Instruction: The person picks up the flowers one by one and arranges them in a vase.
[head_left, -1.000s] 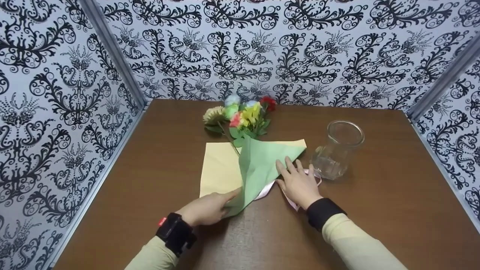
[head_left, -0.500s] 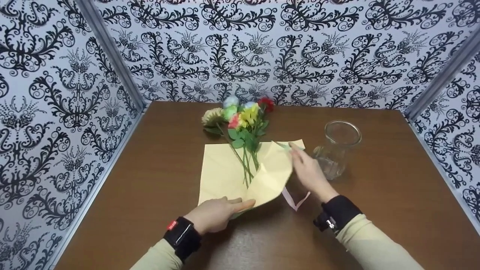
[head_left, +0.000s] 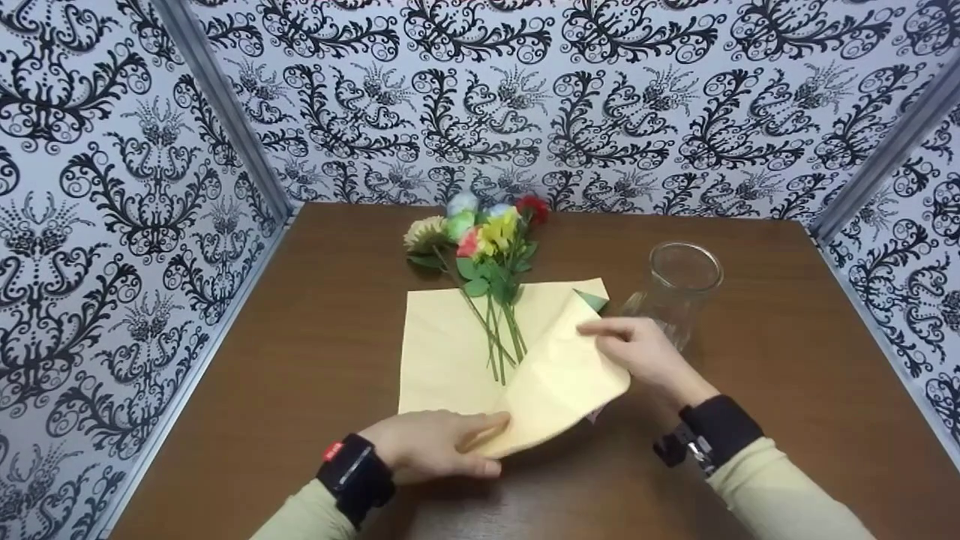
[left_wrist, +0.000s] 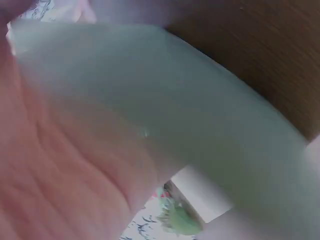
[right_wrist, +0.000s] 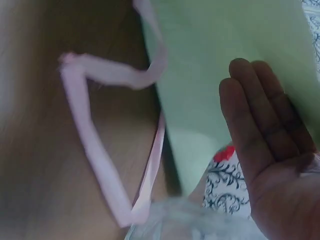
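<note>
A sheet of wrapping paper (head_left: 442, 330), cream on top and green underneath, lies on the table with its lower right part lifted and folded inward. Several artificial flowers (head_left: 491, 232) rest on it, stems (head_left: 495, 337) pointing toward me. My left hand (head_left: 435, 446) pinches the near edge of the paper between thumb and fingers. At the raised right edge, my right hand (head_left: 652, 356) holds the paper, a finger over the cream side. The right wrist view shows other fingers (right_wrist: 250, 110) straight beside the green side. A pink ribbon (right_wrist: 100, 145) lies by the paper, mostly hidden in the head view.
A clear glass vase (head_left: 684, 281) stands just behind my right hand. The brown table (head_left: 315, 300) ends at patterned walls (head_left: 480, 97) at the back and sides.
The green flap was turned back to the right, uncovering the stems and showing its cream side. My right hand went from resting on the flap to holding its edge, then moved right and nearer.
</note>
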